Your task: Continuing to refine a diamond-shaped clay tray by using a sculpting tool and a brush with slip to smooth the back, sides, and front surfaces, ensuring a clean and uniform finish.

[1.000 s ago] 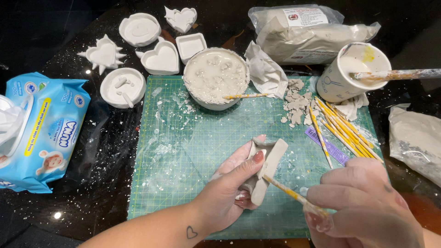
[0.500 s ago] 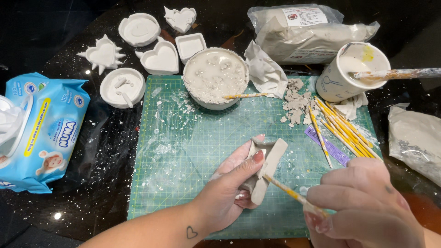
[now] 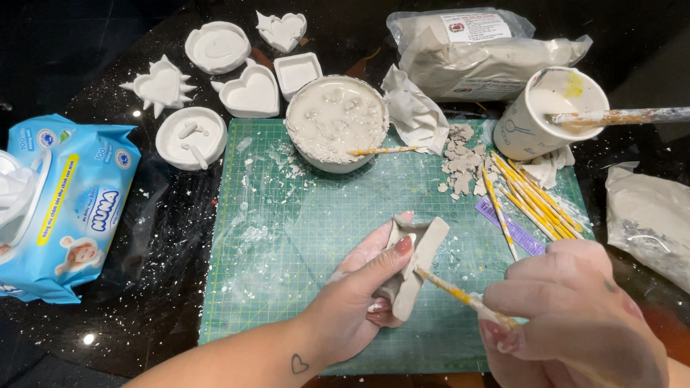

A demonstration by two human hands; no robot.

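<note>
My left hand (image 3: 356,302) grips a grey-white angular clay piece (image 3: 424,248) above the lower middle of the green cutting mat (image 3: 287,237). The thumb presses on its top face. My right hand (image 3: 568,316) pinches a thin yellow stick tool (image 3: 449,287), and the tool's tip touches the clay piece at its middle edge. A white bowl (image 3: 336,118) of wet plaster-like mix sits at the mat's top edge, with another yellow stick (image 3: 384,151) resting on its rim.
Several white moulded dishes (image 3: 248,93), heart, star and round shapes, lie at the upper left. A blue wipes pack (image 3: 68,205) is at the left. A paper cup (image 3: 546,115) holding a brush, yellow sticks (image 3: 532,197), clay crumbs (image 3: 460,158) and powder bags (image 3: 489,57) fill the right.
</note>
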